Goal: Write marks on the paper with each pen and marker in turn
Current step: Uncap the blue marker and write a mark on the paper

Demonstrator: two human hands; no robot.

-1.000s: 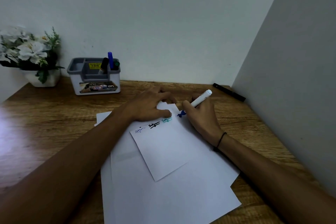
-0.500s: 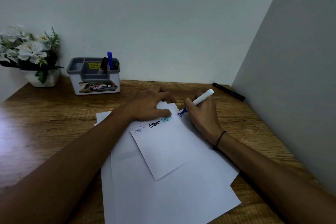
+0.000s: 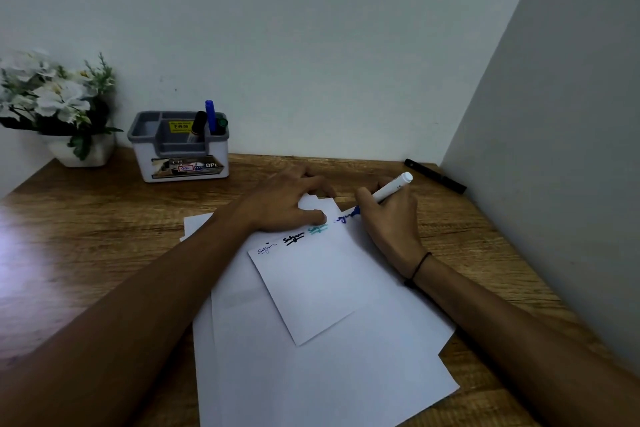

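**A:** Scanning from the left: the flower pot (image 3: pixel 81 152) is sitting at the back corner, the grey organizer (image 3: pixel 180 149) beside it is holding a blue pen (image 3: pixel 210 114) and two dark markers (image 3: pixel 199 125). What is happening in the middle?

**B:** The left hand (image 3: pixel 284 204) is lying with spread fingers on the small top sheet (image 3: pixel 311 281), pinning its far edge. That sheet is resting askew on the larger loose sheets (image 3: pixel 311 374) over the wooden desk (image 3: pixel 86 253). Just beside it, the right hand (image 3: pixel 391 225) is gripping the white-barrelled blue marker (image 3: pixel 389 189), tip down on the paper at the end of a blue scribble (image 3: pixel 343 218).

**A:** And at the far right?

**B:** A black marker (image 3: pixel 434 176) is lying by the wall, well apart from the hands.

**A:** What is looking risky?

**B:** The blue word is running close to the sheet's right edge, so I judge the tip could be slipping off onto the sheet beneath. Fresh ink could also be smearing under the writing hand, and the top sheet could be sliding if the left hand is easing off.

**A:** Anything differing from a second ago?

**B:** The blue mark is growing: it was a small blot then and is now reading as a short written word, with the marker shifting rightward. The left hand is staying put.
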